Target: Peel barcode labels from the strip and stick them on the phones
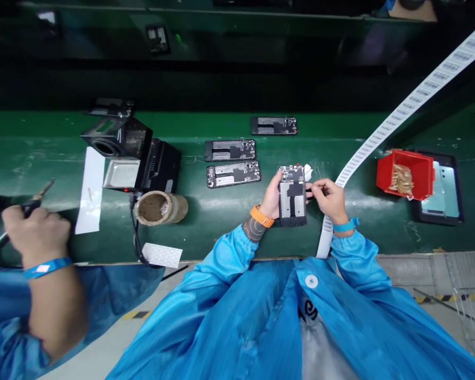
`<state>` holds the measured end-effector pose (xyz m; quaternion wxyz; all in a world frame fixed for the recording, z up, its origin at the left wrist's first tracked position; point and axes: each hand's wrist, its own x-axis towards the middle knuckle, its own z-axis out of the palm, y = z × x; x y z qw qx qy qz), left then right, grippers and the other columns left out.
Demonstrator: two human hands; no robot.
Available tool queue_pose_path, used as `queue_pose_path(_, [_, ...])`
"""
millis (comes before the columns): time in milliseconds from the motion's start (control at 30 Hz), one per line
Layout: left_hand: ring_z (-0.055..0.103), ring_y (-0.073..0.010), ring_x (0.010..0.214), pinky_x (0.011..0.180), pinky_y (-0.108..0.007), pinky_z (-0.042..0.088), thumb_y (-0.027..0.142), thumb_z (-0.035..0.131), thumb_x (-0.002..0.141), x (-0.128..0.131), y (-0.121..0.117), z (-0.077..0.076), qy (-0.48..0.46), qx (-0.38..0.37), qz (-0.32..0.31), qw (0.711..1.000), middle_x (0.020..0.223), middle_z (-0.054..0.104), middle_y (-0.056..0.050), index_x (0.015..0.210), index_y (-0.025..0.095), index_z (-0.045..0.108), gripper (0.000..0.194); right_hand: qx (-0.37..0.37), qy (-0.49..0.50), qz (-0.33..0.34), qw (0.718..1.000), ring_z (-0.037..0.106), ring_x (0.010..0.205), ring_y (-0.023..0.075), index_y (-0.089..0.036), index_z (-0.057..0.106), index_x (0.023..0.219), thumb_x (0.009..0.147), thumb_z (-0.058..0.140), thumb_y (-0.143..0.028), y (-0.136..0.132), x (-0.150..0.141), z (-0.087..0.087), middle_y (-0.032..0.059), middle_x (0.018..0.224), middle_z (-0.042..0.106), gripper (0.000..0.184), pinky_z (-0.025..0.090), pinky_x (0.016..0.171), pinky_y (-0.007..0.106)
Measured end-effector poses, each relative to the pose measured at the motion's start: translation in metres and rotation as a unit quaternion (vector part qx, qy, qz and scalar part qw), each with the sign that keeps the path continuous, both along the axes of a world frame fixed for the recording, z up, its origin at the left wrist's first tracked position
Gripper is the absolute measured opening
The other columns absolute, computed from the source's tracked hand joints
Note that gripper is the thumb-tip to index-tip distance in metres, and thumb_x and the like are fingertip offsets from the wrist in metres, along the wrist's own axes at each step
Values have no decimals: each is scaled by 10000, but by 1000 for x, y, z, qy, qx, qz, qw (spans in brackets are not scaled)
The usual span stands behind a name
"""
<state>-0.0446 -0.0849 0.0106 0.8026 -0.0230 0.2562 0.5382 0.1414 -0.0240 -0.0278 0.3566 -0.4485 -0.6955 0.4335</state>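
Note:
An opened phone body (293, 203) with bare circuit board parts at its top is gripped by its sides in my left hand (271, 201). At the phone's right edge, the thumb and forefinger of my right hand (331, 201) are pinched together. Something small and dark shows by those fingertips, too small to name. A white scrap (307, 171) lies just beyond the phone's upper right corner. Under my right wrist passes a long strip of barcode labels (383, 129). Three more opened phone bodies, one of them the nearest (233, 174), lie on the green bench beyond my left hand.
Right of my hands stands a red bin (423, 171) of tan bands, beside a dark tray (439, 216) holding phone panels. At left are a black soldering stand (162, 163), a cardboard tube (178, 208) and a co-worker's hand (39, 232) with a soldering iron (34, 205).

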Motion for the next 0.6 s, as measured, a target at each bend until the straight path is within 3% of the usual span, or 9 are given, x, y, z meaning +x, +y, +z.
queue_pose_path(300, [749,-316,1021,908,-457,598,623,200,1030,1,0,3,-8,-1,22,1000,1134,748,-215,1277,84,678,761,-43,40,26,998,733,729,200,-218,647,951,897,662,-493,-1,-4,1,42,850,758,281,586,656,328])
queue_pose_path(600, [641,-279,1261,1054,-407,514,497,292,1050,3,1,3,49,29,210,976,1339,681,-133,1226,124,691,573,-24,-26,101,994,574,615,138,-215,666,980,815,718,-440,0,-9,13,-13,729,656,283,498,605,280])
